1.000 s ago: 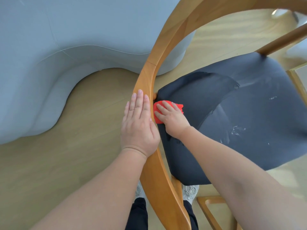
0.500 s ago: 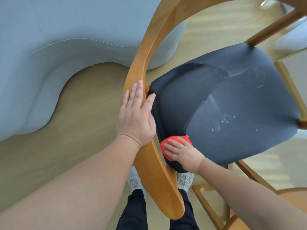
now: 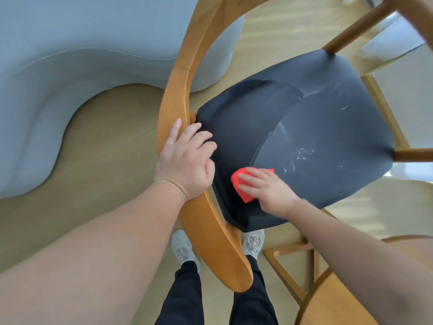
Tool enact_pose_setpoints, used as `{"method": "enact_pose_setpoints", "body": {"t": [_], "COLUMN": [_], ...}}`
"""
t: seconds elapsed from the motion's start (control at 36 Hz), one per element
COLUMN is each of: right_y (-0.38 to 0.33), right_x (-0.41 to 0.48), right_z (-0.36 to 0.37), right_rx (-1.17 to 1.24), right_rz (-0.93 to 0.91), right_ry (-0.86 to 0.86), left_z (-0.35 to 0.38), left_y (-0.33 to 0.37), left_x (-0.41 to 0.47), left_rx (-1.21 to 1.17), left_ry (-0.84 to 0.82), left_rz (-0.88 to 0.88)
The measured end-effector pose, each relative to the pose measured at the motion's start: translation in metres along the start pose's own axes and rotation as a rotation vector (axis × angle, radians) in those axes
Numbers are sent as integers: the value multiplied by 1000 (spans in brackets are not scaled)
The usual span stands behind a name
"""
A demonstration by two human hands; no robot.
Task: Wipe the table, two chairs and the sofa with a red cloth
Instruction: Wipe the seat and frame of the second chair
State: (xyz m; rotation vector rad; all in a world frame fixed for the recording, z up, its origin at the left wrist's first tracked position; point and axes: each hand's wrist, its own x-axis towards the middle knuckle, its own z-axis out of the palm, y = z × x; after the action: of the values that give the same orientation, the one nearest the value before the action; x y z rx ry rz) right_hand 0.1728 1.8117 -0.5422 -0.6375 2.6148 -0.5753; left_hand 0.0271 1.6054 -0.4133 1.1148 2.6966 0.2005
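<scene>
Red cloth point(image 3: 243, 186) lay at about 7 o'clock on the dark chair seat point(image 3: 316, 137), under my right grip point(image 3: 269, 191), whose fingers were straight and pressed it flat. My left grip point(image 3: 187, 163) curled over the wooden rail point(image 3: 173, 95) at 9 o'clock. I judged the seat part-wiped: white smears point(image 3: 304, 153) at 3 o'clock of the cloth remained. Whether the sofa point(image 3: 70, 55) at 10 o'clock, the second chair point(image 3: 328, 289) at 5 o'clock or the worktop were done, I could not tell.
</scene>
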Motion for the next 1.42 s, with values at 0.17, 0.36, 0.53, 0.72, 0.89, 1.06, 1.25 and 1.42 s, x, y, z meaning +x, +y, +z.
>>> {"method": "enact_pose_setpoints", "body": {"t": [0.17, 0.36, 0.53, 0.72, 0.89, 1.06, 1.25, 1.42], "right_y": [41, 36, -12, -61, -96, -101, -86, -75], "right_x": [64, 63, 1, -47, -68, -65, -52, -36], "right_z": [-46, -19, 24, 58, 74, 63, 57, 44], "right_rx": [-16, 10, -5, 55, 118, 114, 20, -43], "right_rz": [244, 377, 407, 504, 600, 643, 613, 492], "right_ry": [113, -20, -56, -100, -186, -151, 8, -43], "left_z": [0, 1, 2, 6, 7, 7, 8, 4], "left_y": [-1, -1, -1, -2, -1, -1, 0, 3], "left_x": [0, 0, -1, -2, -1, 3, 7, 8], "left_rx": [-20, -20, -7, -1, -3, 43, 160, 195], "left_ry": [57, 56, 48, 83, 92, 25, -10, -46], "left_rz": [-8, 6, 45, 39, 117, 219, 212, 184]}}
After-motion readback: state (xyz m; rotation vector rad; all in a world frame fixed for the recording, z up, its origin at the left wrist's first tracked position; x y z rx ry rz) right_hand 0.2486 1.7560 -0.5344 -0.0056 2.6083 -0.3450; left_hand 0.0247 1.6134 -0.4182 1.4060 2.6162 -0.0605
